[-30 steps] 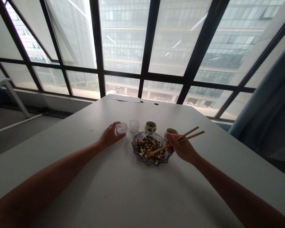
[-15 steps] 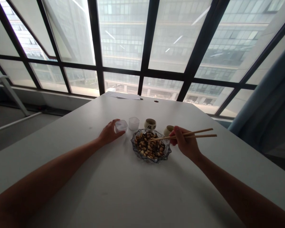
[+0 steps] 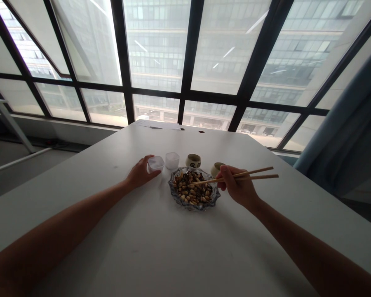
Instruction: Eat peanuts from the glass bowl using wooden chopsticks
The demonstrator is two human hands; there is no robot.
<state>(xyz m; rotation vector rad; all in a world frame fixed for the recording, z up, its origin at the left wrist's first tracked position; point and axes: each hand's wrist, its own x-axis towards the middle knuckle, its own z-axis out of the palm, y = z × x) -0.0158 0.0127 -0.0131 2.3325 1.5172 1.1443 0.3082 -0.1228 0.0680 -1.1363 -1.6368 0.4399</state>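
Note:
A glass dish point(image 3: 214, 197) full of mixed nuts and seeds sits mid-table. My right hand point(image 3: 237, 187) is closed on a pair of wooden chopsticks point(image 3: 250, 174), held nearly level, their tips over the far side of the dish. My left hand point(image 3: 139, 173) curls round a small clear plastic cup point(image 3: 156, 163) left of the dish. A second clear cup point(image 3: 172, 160) stands beside it. Two small ceramic cups stand behind the dish: one point(image 3: 193, 160) with dark markings, the other point(image 3: 216, 168) partly hidden by my right hand.
The white table point(image 3: 160, 247) runs to a far edge with papers point(image 3: 160, 124) and a dark round hole point(image 3: 201, 132). Large black-framed windows rise behind. A blue curtain point(image 3: 346, 144) hangs at right. Another white table's leg point(image 3: 15, 132) stands at left.
The chopsticks have lifted from a steep dip into the nuts to nearly level, tips now over the dish's far side. My left hand stays on the clear cup.

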